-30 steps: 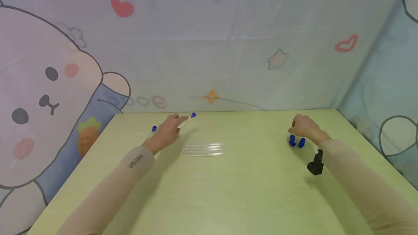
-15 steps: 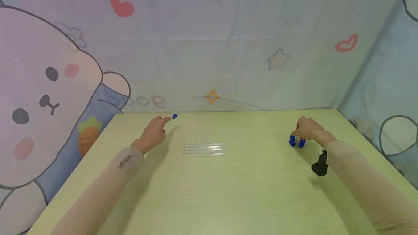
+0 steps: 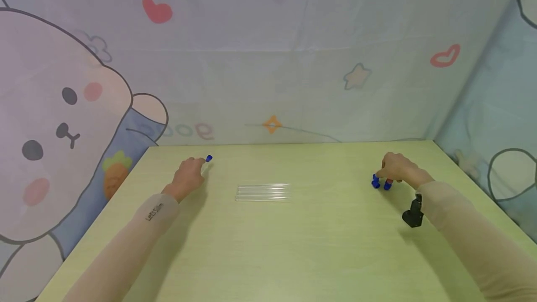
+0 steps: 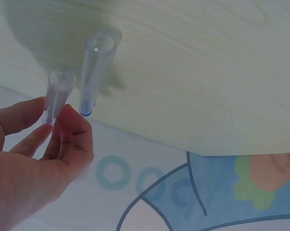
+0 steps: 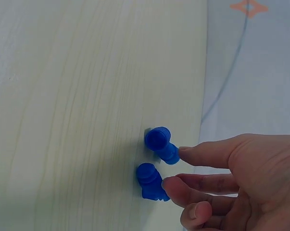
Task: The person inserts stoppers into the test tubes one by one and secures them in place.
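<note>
My left hand [image 3: 186, 178] is over the left part of the table and pinches a clear test tube [image 4: 59, 91] between thumb and fingers. A blue cap [image 3: 209, 158] shows just past those fingers in the head view. Beside the held tube, in the left wrist view, is a second clear tube [image 4: 94, 72] with blue at its far end. My right hand [image 3: 396, 167] reaches down at several blue caps [image 5: 157, 139] on the right side. Thumb and forefinger are apart, with the forefinger at the lower cap [image 5: 152, 182] and the thumb at the upper ones.
Several clear tubes [image 3: 263, 192] lie side by side across the middle of the pale wooden table [image 3: 293, 241]. Behind it hangs a printed cloth [image 3: 260, 59], close to the table's back edge. A black device [image 3: 413, 213] is attached at the right wrist.
My left hand has moved left and slightly down with the capped tube, and the second cap seen earlier is now hidden in the head view. My right hand has shifted slightly right over the caps.
</note>
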Available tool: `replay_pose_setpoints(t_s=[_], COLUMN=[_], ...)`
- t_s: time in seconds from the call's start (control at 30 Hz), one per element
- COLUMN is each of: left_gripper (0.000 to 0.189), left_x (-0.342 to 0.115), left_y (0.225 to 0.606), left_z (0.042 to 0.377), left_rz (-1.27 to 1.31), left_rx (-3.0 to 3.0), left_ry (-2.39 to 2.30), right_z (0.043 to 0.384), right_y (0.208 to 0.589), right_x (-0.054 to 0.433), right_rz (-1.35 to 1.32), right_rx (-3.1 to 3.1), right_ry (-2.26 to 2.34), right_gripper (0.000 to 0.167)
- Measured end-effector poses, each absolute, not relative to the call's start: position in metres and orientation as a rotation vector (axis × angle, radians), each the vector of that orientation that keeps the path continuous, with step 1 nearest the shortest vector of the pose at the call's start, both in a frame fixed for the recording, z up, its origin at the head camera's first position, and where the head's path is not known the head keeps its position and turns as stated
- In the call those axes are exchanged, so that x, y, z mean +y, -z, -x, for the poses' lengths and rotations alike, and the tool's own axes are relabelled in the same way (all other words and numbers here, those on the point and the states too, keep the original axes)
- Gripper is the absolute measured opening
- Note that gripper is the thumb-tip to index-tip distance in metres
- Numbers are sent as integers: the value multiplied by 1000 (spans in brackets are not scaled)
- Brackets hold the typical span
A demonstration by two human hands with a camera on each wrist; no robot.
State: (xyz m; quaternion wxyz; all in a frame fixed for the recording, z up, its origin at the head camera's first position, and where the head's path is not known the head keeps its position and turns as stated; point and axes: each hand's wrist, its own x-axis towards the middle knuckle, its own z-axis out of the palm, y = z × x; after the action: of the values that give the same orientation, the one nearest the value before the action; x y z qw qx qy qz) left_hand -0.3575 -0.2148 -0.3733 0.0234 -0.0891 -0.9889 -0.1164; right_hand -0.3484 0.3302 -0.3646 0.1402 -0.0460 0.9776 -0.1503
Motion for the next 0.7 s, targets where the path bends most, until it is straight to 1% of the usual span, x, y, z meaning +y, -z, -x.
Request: replay_pose_setpoints(t_s=[0.17, 0.4, 0.7], left_gripper=[46, 33, 31], left_x=[-216, -215, -214], left_y=[377, 381, 389], left_z=[353, 351, 354], left_rz=[211, 168, 165], left_rx=[-3097, -3107, -3070], left_ry=[368, 342, 291], right_z=[348, 348, 345], right_y=[366, 366, 360], right_x=[332, 333, 334], right_rz=[152, 158, 176], right_rx=[2827, 2822, 2818], right_ry=[437, 449, 450], right_gripper=[31, 29, 23])
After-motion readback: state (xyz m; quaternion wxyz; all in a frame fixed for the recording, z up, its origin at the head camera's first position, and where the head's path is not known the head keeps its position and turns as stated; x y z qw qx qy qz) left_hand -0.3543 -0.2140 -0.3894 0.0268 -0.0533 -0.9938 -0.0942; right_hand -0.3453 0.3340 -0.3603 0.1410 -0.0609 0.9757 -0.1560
